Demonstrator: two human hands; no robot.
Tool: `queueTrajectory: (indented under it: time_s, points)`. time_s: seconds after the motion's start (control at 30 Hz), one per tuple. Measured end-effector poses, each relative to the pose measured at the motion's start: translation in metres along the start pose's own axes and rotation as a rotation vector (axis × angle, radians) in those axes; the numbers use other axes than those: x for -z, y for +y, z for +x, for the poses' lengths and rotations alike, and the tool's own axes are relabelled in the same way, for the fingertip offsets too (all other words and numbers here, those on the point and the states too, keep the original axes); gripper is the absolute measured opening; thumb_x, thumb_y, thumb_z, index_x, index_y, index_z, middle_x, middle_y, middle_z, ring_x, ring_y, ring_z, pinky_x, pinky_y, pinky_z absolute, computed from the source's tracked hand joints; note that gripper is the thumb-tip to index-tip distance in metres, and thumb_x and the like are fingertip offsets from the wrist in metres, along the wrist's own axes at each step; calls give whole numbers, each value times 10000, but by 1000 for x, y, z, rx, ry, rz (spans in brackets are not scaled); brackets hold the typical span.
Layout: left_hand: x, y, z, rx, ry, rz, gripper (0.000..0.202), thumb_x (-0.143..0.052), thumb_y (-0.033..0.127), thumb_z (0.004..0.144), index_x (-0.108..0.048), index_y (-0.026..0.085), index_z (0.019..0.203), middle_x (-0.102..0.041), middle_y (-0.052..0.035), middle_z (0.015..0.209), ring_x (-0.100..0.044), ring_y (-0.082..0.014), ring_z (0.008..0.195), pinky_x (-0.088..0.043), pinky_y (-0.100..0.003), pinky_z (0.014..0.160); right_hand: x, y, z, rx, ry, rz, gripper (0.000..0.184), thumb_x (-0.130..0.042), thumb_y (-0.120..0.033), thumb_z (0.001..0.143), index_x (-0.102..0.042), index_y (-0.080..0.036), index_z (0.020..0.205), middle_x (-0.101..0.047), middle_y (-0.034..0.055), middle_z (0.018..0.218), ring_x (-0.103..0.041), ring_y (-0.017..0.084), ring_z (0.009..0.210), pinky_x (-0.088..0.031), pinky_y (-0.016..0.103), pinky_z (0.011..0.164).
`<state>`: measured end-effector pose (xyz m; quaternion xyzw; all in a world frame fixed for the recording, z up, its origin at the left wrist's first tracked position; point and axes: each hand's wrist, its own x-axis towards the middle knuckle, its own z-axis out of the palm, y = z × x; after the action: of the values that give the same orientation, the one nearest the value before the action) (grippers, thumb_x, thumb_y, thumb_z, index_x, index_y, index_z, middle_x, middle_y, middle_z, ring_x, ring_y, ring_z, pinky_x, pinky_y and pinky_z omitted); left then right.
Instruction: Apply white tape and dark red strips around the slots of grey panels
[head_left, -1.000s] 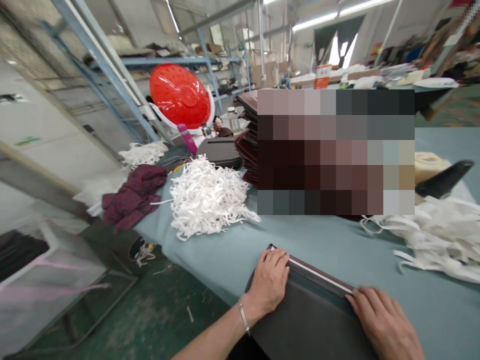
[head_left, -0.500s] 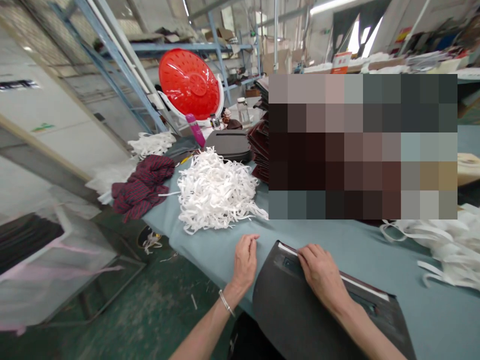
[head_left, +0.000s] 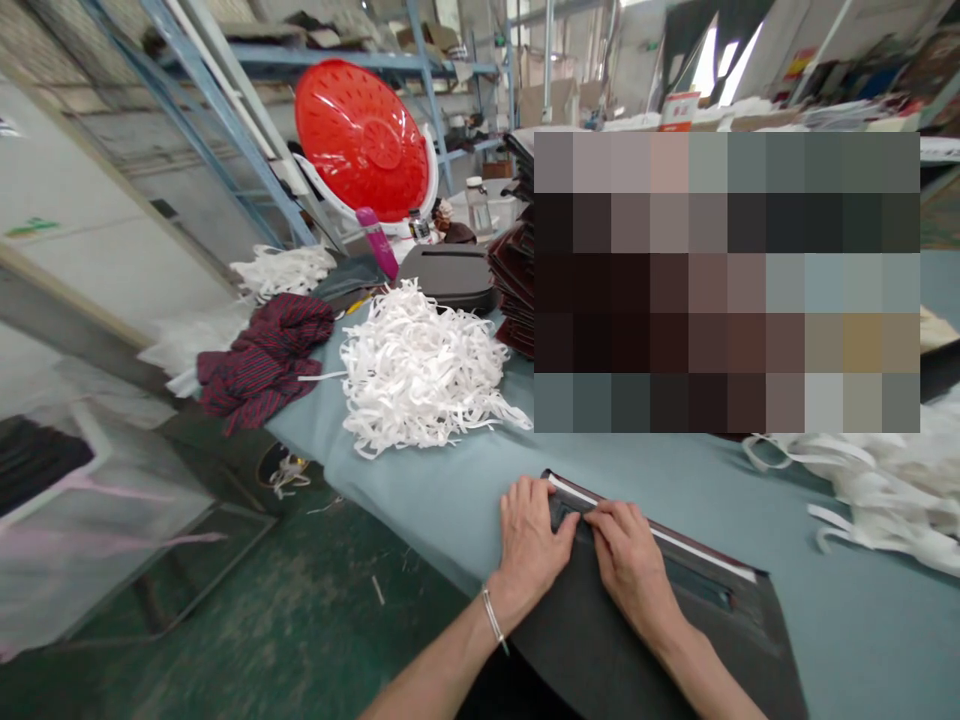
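A black leather-like panel (head_left: 592,640) with a white strip along its far edge lies at the near side of the table. My left hand (head_left: 531,540), with a bracelet on the wrist, grips the panel's far left corner, its thumb pointing at a small dark slot in the material. Beside it, my right hand (head_left: 634,560) pinches the panel just inside the white strip, fingertips close to the left thumb. A second slot (head_left: 705,588) shows to the right of that hand. What exactly lies under the fingertips is hidden.
A heap of white strips (head_left: 424,370) sits beyond my left hand, with more white strips (head_left: 885,490) at the right. Striped cloth (head_left: 266,350) hangs over the left table edge. Farther back are a dark case (head_left: 450,275), stacked brown pieces (head_left: 514,285) and a red basin (head_left: 367,140).
My left hand has come right and down onto the panel's left corner. My right hand has stayed on the panel, its fingers now beside the left thumb. The view has shifted slightly.
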<state>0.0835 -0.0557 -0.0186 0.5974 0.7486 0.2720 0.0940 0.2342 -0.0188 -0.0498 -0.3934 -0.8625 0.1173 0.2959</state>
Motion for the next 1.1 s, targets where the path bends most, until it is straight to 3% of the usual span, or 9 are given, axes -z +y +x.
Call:
queueTrajectory:
  time_s: [0.27,0.6,0.73,0.9,1.1]
  points:
    - [-5,-8,10,27,-25,-47,136,-544,146,809,-496,217,914,-540,-19,950,-501,-192,917,-379,-345,806,0,-1,-1,-6,3,25,191,-408,-69,880,-545,-160,977,-527,85,979,-465,202,887,-423,371,763]
    - [-8,-7,9,3,-1,-78,165,-529,135,816,-506,219,957,-548,-18,938,-497,-187,897,-368,-340,798,1,-1,9,-47,47,43,140,-422,-141,909,-541,-164,978,-540,75,934,-493,186,864,-426,336,786]
    - [-5,-6,6,-31,4,-73,217,-499,153,843,-526,236,1042,-551,-34,972,-497,-199,921,-370,-345,796,0,-2,37,-74,-45,-13,179,-401,-177,926,-579,-172,927,-554,65,903,-503,177,852,-417,305,784]
    - [-3,-5,5,-31,12,-65,185,-506,150,837,-559,240,989,-554,-36,957,-501,-204,918,-373,-346,795,-4,-7,71,-53,-291,-239,202,-430,-164,906,-620,-179,839,-581,68,868,-514,193,851,-406,297,769]
    - [-5,-6,4,-31,18,-39,108,-511,166,839,-555,222,920,-546,-37,930,-495,-203,896,-374,-345,784,-11,-18,82,-41,-346,-317,173,-481,-45,811,-624,-141,809,-600,102,847,-531,219,815,-390,300,669]
